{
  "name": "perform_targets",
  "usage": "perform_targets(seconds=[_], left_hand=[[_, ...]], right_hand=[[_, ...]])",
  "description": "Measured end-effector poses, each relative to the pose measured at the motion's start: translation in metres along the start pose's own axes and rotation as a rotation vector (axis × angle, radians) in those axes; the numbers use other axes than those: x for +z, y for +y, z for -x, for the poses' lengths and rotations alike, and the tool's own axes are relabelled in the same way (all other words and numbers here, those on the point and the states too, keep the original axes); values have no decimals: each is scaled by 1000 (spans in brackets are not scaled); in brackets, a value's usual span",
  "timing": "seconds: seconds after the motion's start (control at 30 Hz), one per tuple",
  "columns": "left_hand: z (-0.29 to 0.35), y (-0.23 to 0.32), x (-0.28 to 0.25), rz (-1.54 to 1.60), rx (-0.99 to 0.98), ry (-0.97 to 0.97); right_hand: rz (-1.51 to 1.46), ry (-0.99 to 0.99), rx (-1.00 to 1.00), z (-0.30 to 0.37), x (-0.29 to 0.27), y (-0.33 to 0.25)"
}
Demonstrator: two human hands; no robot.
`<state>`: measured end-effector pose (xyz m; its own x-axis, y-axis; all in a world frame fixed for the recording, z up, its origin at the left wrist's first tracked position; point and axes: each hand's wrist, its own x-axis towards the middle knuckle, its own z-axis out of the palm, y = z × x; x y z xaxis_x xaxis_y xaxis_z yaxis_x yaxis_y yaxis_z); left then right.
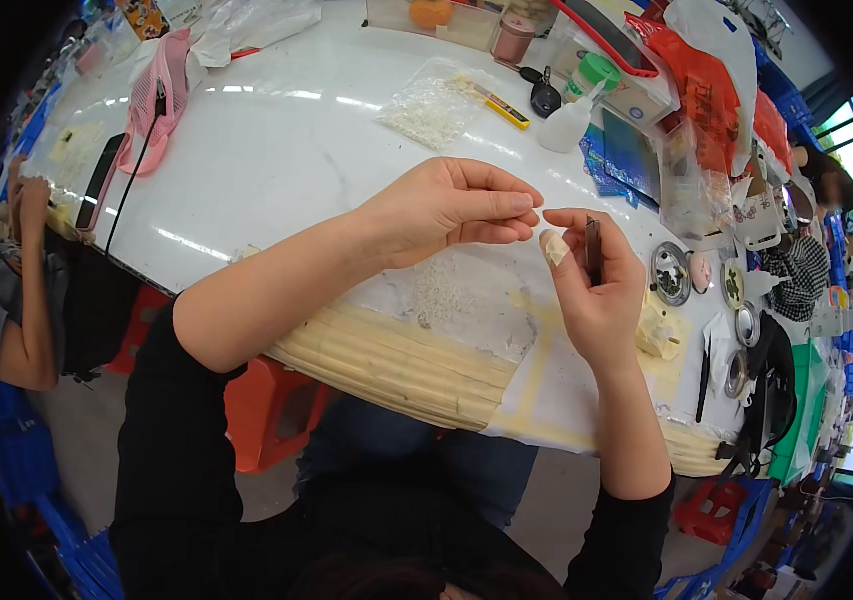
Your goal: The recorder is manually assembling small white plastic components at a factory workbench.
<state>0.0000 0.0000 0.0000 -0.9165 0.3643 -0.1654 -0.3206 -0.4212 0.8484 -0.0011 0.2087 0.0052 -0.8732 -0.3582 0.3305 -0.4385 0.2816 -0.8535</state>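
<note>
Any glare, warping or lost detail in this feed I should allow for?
Head view: glare streaks the white tabletop; head view: fisheye warps surroundings near the black rim, including the bright upper-right window; head view: the scattered clear pieces are too small to separate reliably.

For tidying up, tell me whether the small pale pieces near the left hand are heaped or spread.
Spread: the small pale pieces lie scattered on the table.

Anything in the left grip (447, 205) is too small to tell; the right grip (607, 300) partly hides a dark tool (594, 250)
</note>
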Motion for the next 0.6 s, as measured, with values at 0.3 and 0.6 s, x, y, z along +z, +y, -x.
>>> perform_targets(seconds=[0.3,0.6], left_hand=[[2,-3,5,-101,85,-26],[7,-11,15,-541,467,59]], right_hand=[[55,42,-70,1,2,-2],[74,51,-56,1,4,-1]])
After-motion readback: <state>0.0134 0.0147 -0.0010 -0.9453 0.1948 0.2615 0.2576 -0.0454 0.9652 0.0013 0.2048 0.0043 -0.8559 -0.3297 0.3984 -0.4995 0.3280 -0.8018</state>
